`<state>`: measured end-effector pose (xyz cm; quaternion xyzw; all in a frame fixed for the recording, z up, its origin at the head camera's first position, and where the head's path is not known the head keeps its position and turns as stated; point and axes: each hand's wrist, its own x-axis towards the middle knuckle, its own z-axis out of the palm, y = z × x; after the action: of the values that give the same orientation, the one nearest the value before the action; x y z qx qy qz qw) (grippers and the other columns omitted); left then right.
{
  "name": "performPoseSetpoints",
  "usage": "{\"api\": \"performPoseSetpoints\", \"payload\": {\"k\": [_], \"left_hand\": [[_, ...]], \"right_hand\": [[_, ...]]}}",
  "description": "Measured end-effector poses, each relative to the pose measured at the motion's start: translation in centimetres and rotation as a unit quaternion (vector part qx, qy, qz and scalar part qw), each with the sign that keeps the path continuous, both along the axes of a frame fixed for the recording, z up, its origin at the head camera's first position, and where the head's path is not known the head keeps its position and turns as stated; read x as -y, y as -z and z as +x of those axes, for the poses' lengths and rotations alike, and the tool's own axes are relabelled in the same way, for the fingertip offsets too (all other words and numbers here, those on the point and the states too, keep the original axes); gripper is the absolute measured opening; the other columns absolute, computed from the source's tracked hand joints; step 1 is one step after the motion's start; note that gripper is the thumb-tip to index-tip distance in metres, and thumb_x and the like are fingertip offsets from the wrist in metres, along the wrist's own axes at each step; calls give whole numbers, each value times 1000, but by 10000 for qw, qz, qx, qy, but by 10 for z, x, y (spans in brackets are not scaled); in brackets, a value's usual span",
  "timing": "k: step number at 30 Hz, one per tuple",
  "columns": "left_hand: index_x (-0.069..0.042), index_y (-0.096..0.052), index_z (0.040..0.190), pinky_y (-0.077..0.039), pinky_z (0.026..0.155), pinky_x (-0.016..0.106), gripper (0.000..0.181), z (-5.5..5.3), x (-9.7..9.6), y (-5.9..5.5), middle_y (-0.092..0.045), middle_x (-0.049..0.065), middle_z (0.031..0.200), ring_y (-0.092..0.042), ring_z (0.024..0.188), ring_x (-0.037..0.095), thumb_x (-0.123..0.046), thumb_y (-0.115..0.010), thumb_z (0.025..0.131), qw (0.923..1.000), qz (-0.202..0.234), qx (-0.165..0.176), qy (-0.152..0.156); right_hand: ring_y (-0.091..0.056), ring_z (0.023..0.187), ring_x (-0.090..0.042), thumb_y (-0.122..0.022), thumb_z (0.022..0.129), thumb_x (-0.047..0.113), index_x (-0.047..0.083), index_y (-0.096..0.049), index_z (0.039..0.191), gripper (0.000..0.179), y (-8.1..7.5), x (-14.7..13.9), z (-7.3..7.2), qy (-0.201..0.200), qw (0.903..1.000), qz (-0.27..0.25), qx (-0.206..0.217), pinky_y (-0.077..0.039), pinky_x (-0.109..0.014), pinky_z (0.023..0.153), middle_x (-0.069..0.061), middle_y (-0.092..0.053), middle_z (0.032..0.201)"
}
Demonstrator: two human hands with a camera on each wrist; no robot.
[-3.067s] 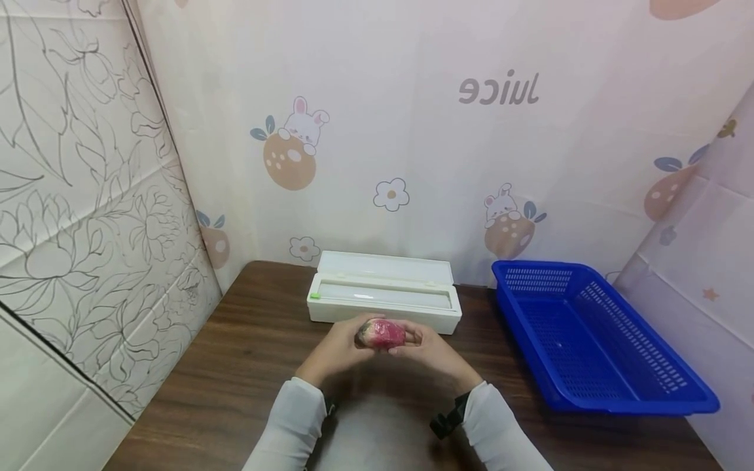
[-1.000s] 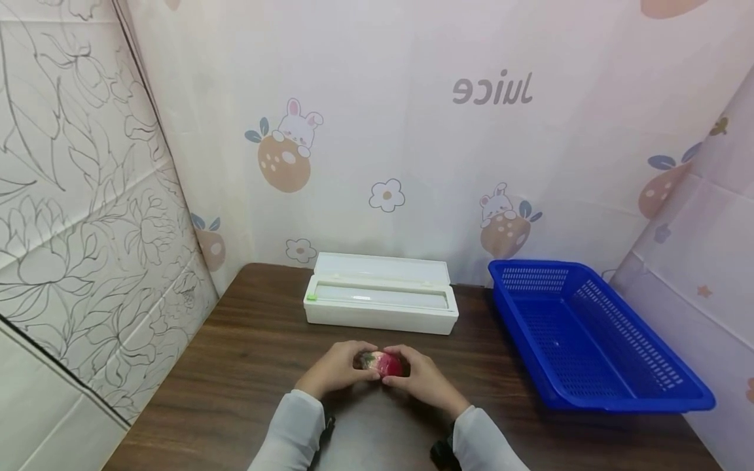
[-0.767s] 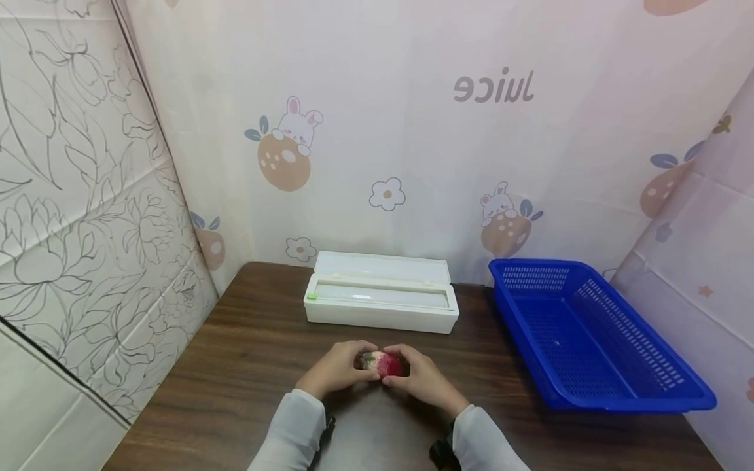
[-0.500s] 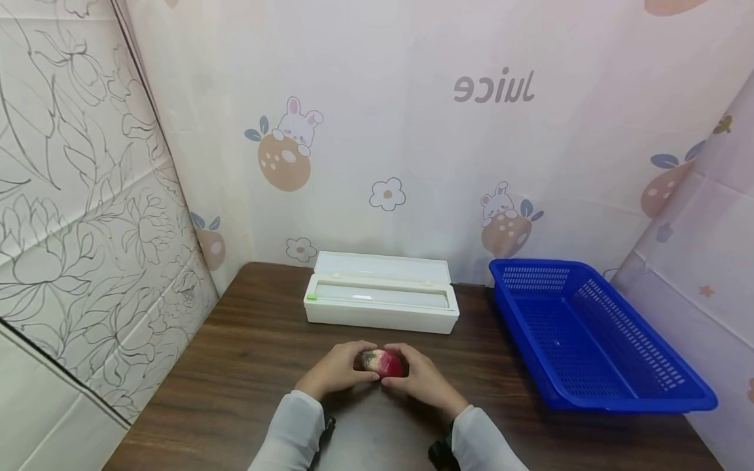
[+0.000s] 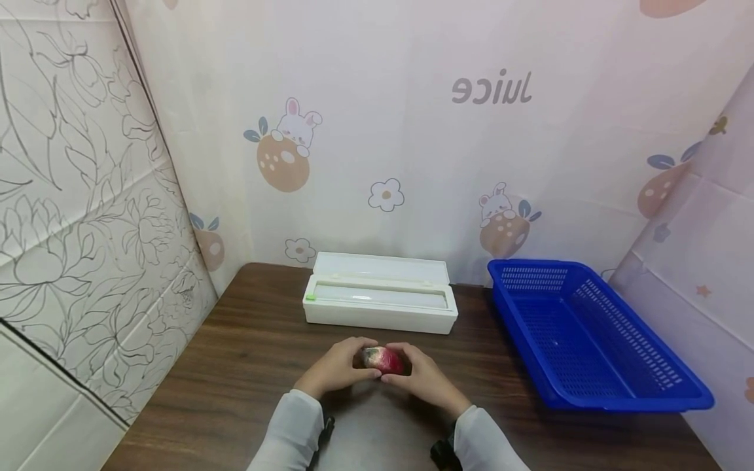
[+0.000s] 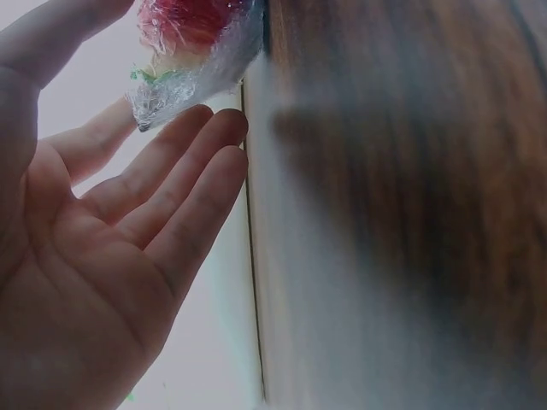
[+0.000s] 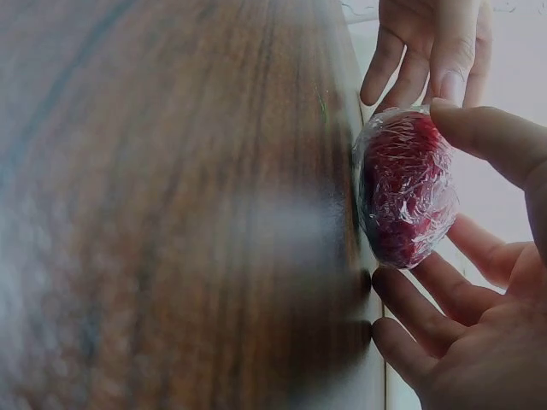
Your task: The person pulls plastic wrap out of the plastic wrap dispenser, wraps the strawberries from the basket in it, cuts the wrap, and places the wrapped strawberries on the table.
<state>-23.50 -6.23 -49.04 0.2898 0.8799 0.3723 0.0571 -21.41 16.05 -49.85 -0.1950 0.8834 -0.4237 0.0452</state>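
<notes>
Between the two hands is a red, egg-shaped thing (image 5: 384, 361) with a cream and dark greenish end, wrapped in clear, crinkled cling film; its exact kind I cannot tell. My left hand (image 5: 337, 369) holds the cream end between thumb and fingers, while my right hand (image 5: 425, 379) holds the red end. In the right wrist view the wrapped red thing (image 7: 408, 190) lies at the tabletop, right thumb on its near side and fingers around the other. Several left fingers (image 6: 192, 222) extend past the film in the left wrist view.
Behind the hands stands a white cling film dispenser (image 5: 379, 318), its lid (image 5: 379, 267) raised and a roll inside. A blue plastic basket (image 5: 544, 379) is at the right. The brown wooden table (image 5: 235, 366) meets patterned walls at the back and left.
Since the earliest frame, both hands have brought the wrapped thing nearer to me and down, away from the dispenser. In the last half second it has turned slightly in the fingers.
</notes>
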Motion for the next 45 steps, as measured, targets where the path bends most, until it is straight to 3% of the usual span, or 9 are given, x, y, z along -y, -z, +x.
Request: {"api": "performPoseSetpoints", "payload": {"k": [11, 20, 24, 28, 36, 45], "left_hand": [[-16, -55, 121, -53, 86, 37, 43, 0, 1, 0, -59, 0, 114, -55, 97, 10, -30, -70, 84, 9999, 101, 31, 3], [-20, -53, 110, -55, 78, 28, 39, 0, -6, 2, -61, -2, 107, -59, 89, 7, -7, -73, 79, 9981, 604, -63, 47], [-18, -52, 113, -54, 80, 28, 41, 0, -7, 2, -60, 0, 110, -58, 95, 10, -13, -74, 79, 9973, 718, 58, 113], [-16, -52, 117, -54, 83, 30, 42, 0, -8, 4, -58, 0, 111, -55, 98, 9, -26, -72, 81, 9983, 502, 209, 193], [-20, -55, 113, -52, 86, 39, 37, 1, -7, 1, -62, -2, 109, -56, 97, 9, -29, -72, 81, 9992, 271, 308, -36], [-17, -54, 117, -53, 83, 35, 43, 1, -4, 1, -59, -1, 112, -56, 95, 9, -33, -71, 82, 9993, 302, 219, 88]], "right_hand": [[-52, 102, -14, -72, 80, 34, 15, -49, 129, 57, 1, -2, -1, 34, 10000, -35, -62, -49, -44, 87, -2, -55, 120], [-51, 92, -9, -82, 68, 16, 19, -58, 113, 51, -1, 1, -1, 341, 9944, 62, -996, -51, -36, 79, 3, -53, 107], [-50, 93, -10, -84, 65, 13, 20, -57, 110, 53, 0, 3, -1, 304, 9928, 149, -1146, -51, -38, 81, 2, -51, 106], [-50, 95, -12, -84, 65, 14, 18, -55, 108, 53, 3, 3, -2, 145, 9933, 336, -1093, -51, -40, 83, -1, -50, 104], [-51, 95, -15, -83, 68, 17, 20, -52, 111, 54, 4, 3, -4, 55, 9973, 275, -677, -51, -41, 83, -3, -51, 104], [-51, 105, -20, -80, 72, 29, 15, -49, 122, 60, 4, 3, -3, -69, 9991, 180, -384, -49, -47, 89, -8, -53, 118]]}}
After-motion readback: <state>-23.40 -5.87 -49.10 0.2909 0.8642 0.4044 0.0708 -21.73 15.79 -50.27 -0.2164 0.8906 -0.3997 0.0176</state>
